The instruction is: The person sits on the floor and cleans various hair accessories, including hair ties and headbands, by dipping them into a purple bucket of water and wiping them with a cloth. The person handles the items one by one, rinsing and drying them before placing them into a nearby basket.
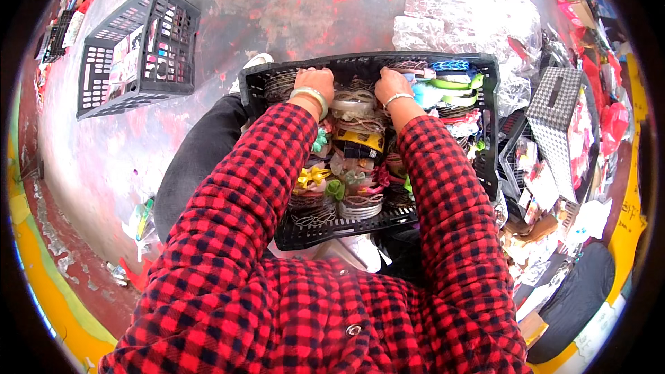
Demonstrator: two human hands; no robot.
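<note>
In front of me is a black plastic crate (488, 90) packed with stacks of headbands (357, 131), some with bows and flowers. My left hand (315, 86), a pale bangle at its wrist, is closed at the crate's far side, over the brown and clear bands. My right hand (393, 88), with a thin bracelet, is closed a little farther right, beside a blue braided band (450, 66) and green bands (454, 86). Both hands sit close to the far rim; what the fingers grip is hidden beneath them. A yellow headband (364, 140) lies mid-crate between my forearms.
A second black crate (170, 45) with small packages inside stands on the floor at far left. Clear plastic bags (471, 10) spread over the floor at far right. Beside the crate, a houndstooth box (554, 111) rests among loose packaging.
</note>
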